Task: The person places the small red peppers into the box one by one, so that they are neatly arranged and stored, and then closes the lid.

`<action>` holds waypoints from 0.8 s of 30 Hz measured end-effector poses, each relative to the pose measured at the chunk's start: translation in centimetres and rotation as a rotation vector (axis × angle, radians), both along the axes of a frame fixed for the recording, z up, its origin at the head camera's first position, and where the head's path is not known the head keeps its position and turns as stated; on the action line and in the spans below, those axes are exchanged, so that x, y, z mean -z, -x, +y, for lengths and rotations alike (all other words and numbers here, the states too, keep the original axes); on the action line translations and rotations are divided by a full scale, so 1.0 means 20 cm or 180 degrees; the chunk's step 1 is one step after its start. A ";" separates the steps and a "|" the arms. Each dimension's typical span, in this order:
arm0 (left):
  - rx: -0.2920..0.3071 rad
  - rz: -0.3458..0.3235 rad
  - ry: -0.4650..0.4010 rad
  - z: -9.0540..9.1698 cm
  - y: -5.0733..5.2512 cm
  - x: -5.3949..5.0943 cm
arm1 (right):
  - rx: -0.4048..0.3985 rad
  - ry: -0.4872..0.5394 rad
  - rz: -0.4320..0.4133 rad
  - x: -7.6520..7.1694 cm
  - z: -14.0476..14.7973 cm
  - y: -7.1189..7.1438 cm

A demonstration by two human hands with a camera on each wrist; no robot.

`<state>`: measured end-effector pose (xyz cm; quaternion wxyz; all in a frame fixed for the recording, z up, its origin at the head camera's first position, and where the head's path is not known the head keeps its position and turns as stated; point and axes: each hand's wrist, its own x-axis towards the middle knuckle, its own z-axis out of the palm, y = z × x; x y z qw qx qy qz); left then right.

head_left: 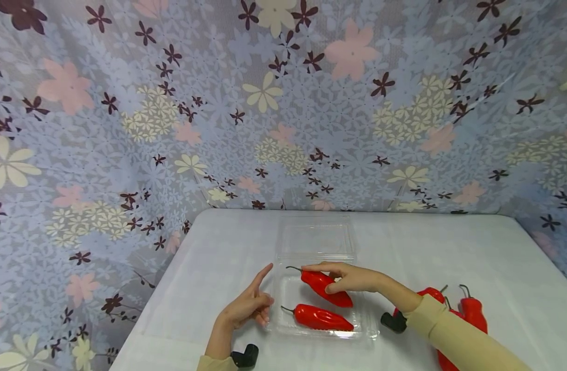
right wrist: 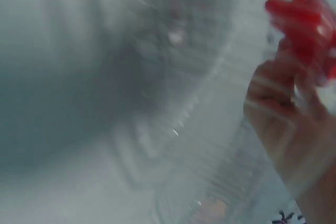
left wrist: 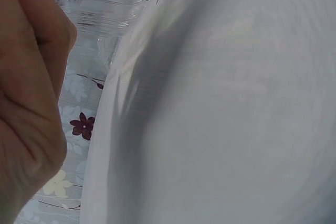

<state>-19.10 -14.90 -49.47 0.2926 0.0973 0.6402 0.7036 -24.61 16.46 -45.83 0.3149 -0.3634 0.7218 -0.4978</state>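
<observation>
My right hand (head_left: 357, 279) grips a red chili pepper (head_left: 319, 283) between thumb and fingers, over the tray of a clear plastic clamshell box (head_left: 280, 288). In the right wrist view, that pepper (right wrist: 310, 24) and the hand are blurred. Lower in the tray lies a second red chili pepper (head_left: 322, 317), stem to the left. My left hand (head_left: 246, 305) is at the box's left side, index finger extended and the other fingers curled, with nothing in its grasp. Whether it touches the rim I cannot tell.
The box's clear lid (head_left: 316, 238) lies folded back behind the tray. Several more red peppers (head_left: 472, 312) lie at the right, partly hidden by my right sleeve (head_left: 450, 330). A white-covered table (head_left: 209, 247) meets a flowered cloth (head_left: 265, 129) behind and at the sides.
</observation>
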 end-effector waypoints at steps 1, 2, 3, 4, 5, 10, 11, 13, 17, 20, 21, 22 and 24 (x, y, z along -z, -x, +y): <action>0.0000 0.0006 -0.0006 0.00 0.00 0.00 | -0.0030 -0.0023 0.0064 0.01 0.00 0.00; 0.0002 0.0016 -0.0011 0.01 0.00 0.00 | -0.0068 -0.0046 0.0146 0.03 -0.01 -0.01; 0.0004 0.0029 -0.0016 0.01 0.00 0.00 | -0.0101 -0.0074 0.0204 0.03 -0.01 -0.01; 0.0002 0.0036 -0.0018 0.01 0.00 0.00 | -0.0132 -0.0100 0.0259 0.04 -0.01 -0.02; -0.0002 0.0043 -0.0023 0.01 0.00 0.00 | -0.0166 -0.0126 0.0311 0.05 -0.01 -0.02; -0.0033 0.0027 -0.0025 0.02 0.00 0.00 | -0.0320 -0.0135 0.0319 0.07 -0.03 -0.04; -0.0032 0.0023 -0.0030 0.02 0.00 0.00 | -0.0335 -0.0140 0.0297 0.08 -0.03 -0.04; -0.0028 0.0025 -0.0040 0.02 -0.01 0.01 | -0.0342 -0.0163 0.0245 0.08 -0.04 -0.04; -0.0010 0.0042 -0.0073 0.02 -0.01 0.01 | -0.0297 -0.0240 0.0121 0.08 -0.05 -0.05; -0.0004 0.0051 -0.0094 0.03 0.00 0.02 | -0.0259 -0.0278 0.0081 0.08 -0.05 -0.06; 0.0000 0.0054 -0.0098 0.03 0.00 0.02 | -0.0252 -0.0291 0.0101 0.08 -0.05 -0.07; 0.0012 0.0060 -0.0104 0.03 0.00 0.02 | -0.0248 -0.0298 0.0114 0.08 -0.05 -0.07; 0.0024 0.0060 -0.0111 0.03 0.00 0.02 | -0.0254 -0.0328 0.0159 0.08 -0.04 -0.08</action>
